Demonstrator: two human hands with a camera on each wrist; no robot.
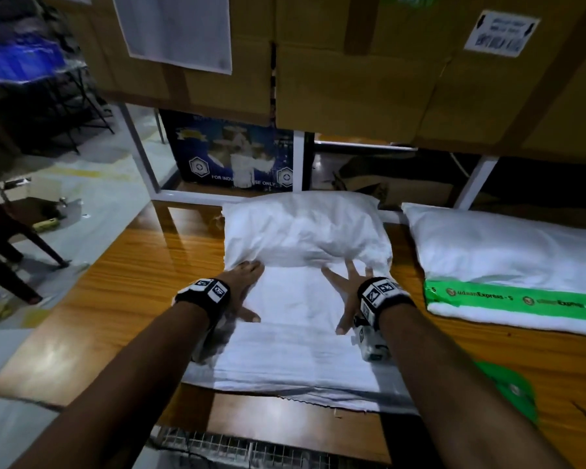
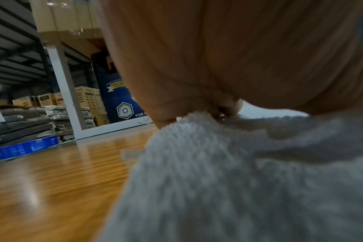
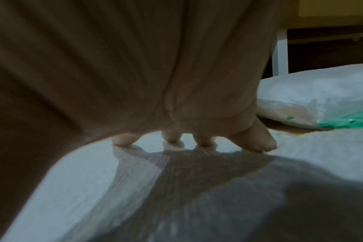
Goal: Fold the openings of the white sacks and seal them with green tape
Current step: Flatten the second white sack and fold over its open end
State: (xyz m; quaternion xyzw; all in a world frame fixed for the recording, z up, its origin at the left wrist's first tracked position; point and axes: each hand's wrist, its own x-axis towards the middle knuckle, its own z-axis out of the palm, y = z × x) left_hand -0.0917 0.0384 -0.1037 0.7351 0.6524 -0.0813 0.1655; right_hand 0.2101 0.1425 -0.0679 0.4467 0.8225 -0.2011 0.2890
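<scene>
A white woven sack (image 1: 305,231) lies on the wooden table (image 1: 132,286), its filled part at the far end and its flat open end (image 1: 295,350) stretched toward me. My left hand (image 1: 247,289) presses flat on the sack's left side, fingers straight. My right hand (image 1: 349,292) presses flat on the right side with fingers spread. The right wrist view shows the fingertips (image 3: 172,139) pushing into the weave (image 3: 135,180). The left wrist view shows the palm (image 2: 218,65) on the cloth (image 2: 228,180). A roll of green tape (image 1: 511,390) lies at the right near my forearm.
A second white sack (image 1: 501,252) sealed with a green tape strip (image 1: 508,296) lies to the right. Stacked cardboard boxes (image 1: 352,69) sit on a white-framed shelf above the table's back edge. A blue carton (image 1: 237,157) stands behind. Bare wood lies left of the sack.
</scene>
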